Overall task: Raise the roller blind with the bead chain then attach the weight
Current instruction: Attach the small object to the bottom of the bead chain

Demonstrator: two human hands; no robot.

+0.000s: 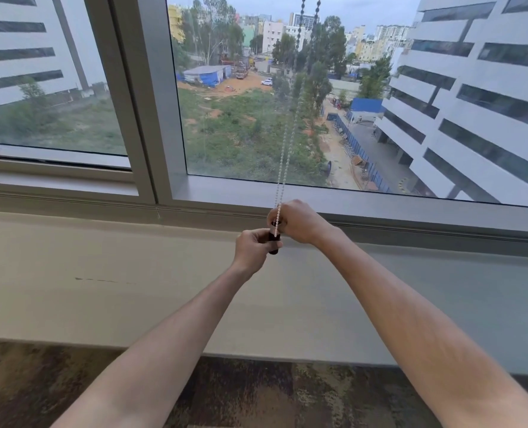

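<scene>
A wide window in a pale grey metal frame [163, 125] is seen above a deep, light-coloured sill [102, 267], with a mottled brown carpet [256, 396] below and office blocks, trees and open ground beyond the glass. No blind fabric is visible across the panes, so the raising step is judged to be finished, though the roller itself lies out of view. The white bead chain [289, 143] is seen hanging as two strands from the top edge down to the hands, dark against the sky and pale lower down. The small dark cylindrical weight [274, 242] is held upright just in front of the lower frame rail, above the sill. It is gripped by the left hand [251, 250], whose fingers are curled round its lower body. The chain's lower end is pinched by the right hand [298, 222] at the top of the weight, with the fingers bent closed around the beads. The attaching step is therefore judged to be in hand. Whether the chain is already seated in the weight cannot be told, since the joint is covered by the fingers. For the next move, the chain loop would need to be kept taut and guided into the weight's slot while the weight is held steady.
</scene>
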